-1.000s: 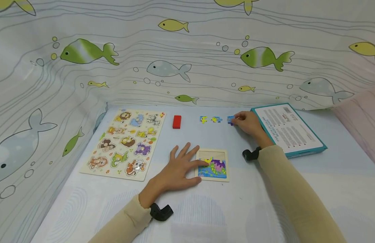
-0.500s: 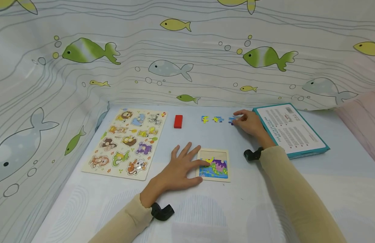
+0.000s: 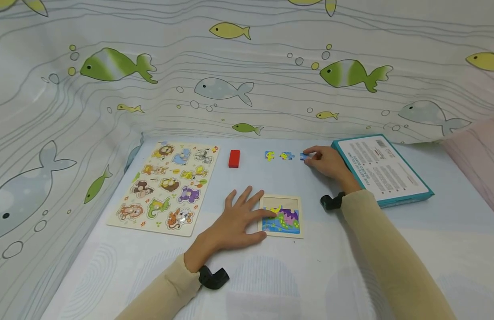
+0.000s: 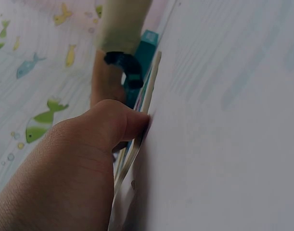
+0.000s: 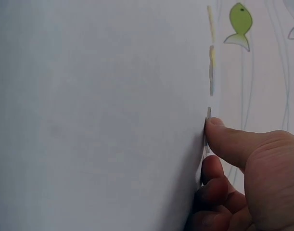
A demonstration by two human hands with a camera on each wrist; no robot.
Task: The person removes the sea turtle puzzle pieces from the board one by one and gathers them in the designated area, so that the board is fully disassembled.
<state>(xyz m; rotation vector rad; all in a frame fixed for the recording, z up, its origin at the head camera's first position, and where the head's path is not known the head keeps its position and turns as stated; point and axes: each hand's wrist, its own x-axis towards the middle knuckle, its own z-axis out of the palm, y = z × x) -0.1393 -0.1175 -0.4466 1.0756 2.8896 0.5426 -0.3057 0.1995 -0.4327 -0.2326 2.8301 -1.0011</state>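
In the head view, my left hand (image 3: 236, 224) lies with fingers spread beside a small wooden puzzle tray (image 3: 280, 237). Its index finger rests on the partly filled picture, and its thumb touches the tray's edge. My right hand (image 3: 328, 164) reaches to the back of the table and holds a blue jigsaw piece (image 3: 303, 156) between thumb and curled fingers, low at the tabletop. The right wrist view shows the thumb on the thin piece (image 5: 209, 112). Left of it lie a yellow-and-blue jigsaw piece (image 3: 287, 156) and a mostly yellow one (image 3: 269, 156).
A red block (image 3: 234, 158) stands left of the loose pieces. Further left lies an animal puzzle board (image 3: 164, 189). A teal-edged box (image 3: 384, 171) is close to my right hand and forearm. A fish-printed curtain (image 3: 247, 66) rises behind the table.
The blue piece has turned slightly under my right fingers, staying in about the same spot. My left hand has kept its place on the tray.
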